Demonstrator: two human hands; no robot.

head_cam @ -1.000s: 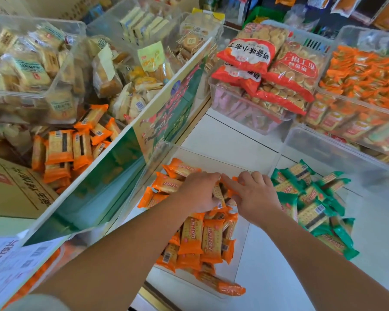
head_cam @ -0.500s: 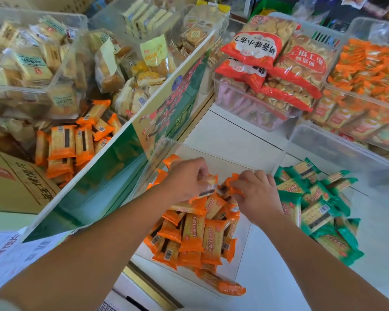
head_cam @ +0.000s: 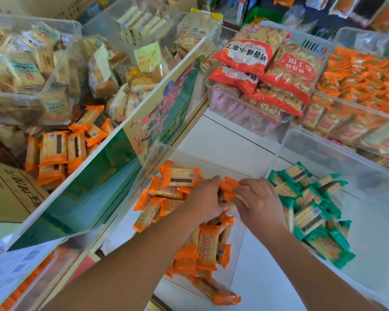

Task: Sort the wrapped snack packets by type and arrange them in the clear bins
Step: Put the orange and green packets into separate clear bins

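Orange cracker packets [head_cam: 177,178] lie heaped in the middle clear bin [head_cam: 164,149]. My left hand [head_cam: 202,198] lies over the pile with its fingers curled round a few orange packets. My right hand [head_cam: 258,203] reaches in from the right, fingers spread and fairly straight, fingertips touching the same bunch. Green packets [head_cam: 310,221] of the same shape fill the near left corner of the right clear bin [head_cam: 323,158].
More orange packets [head_cam: 54,151] sit in a cardboard box at left, behind a slanted green-and-white panel [head_cam: 121,153]. Bins of beige snacks [head_cam: 20,63], red biscuit bags [head_cam: 252,55] and orange wrappers [head_cam: 364,75] stand behind. One orange packet [head_cam: 218,292] lies at the bin's near edge.
My left hand has come down from a raised position onto the pile with its packets. My right hand's fingers have spread out from a curled pose. The camera shifted slightly.
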